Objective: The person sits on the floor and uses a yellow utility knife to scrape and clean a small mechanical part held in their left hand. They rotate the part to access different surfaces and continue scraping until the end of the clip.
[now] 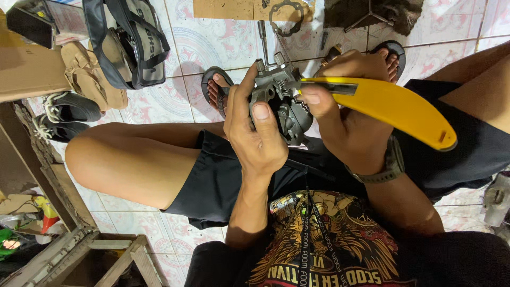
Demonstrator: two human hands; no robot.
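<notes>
Fingers of left hand [257, 133] clasp a knobbly grey metal casting [281, 101]; right hand [340, 114] grips a smooth yellow-handled, seemingly bladed knife [393, 106].

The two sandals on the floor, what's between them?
In the head view, a grey metal part held in the left hand sits between the sandals, with a yellow knife touching it.

Black shorts [223, 175], grey wristwatch [390, 167], dark sandals [212, 79].
</notes>
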